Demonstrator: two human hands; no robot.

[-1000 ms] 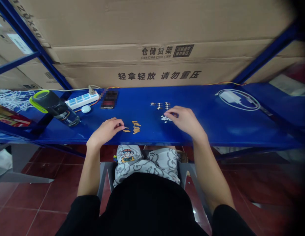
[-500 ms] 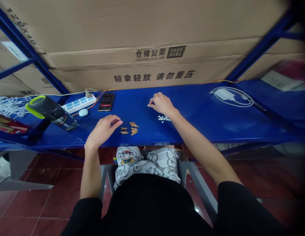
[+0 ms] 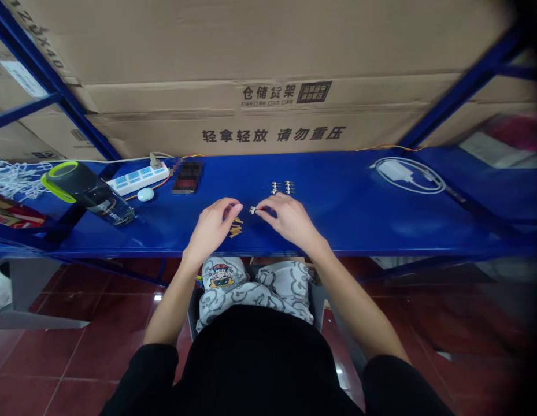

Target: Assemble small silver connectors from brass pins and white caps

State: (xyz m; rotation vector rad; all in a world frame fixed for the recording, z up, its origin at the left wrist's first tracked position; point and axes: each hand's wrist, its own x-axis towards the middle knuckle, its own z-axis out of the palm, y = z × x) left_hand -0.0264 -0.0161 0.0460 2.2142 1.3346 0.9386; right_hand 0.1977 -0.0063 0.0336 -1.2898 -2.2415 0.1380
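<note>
Small white part (image 3: 252, 210): at 12 o'clock on the blue steel shelf (image 3: 372, 228), at your right fingertips; too small to identify.
Left hand (image 3: 213, 226): curled, fingers lowered near the part; you cannot tell whether it grasps anything.
Tan sticks (image 3: 236, 230): just beneath your left fingers, at 12 o'clock.
Metal pins (image 3: 282, 187): paired rows at 1 o'clock, clear of both hands.
Right hand (image 3: 288, 219): reaching inward; the part seems pinched, grip unconfirmed.
Change: your hands now nearly meet mid-shelf; earlier they stood well apart.

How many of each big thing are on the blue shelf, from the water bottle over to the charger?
Water bottle: 1
Power strip: 1
Phone: 1
Small white oval case: 1
White charger with cable: 1
Total: 5
</note>
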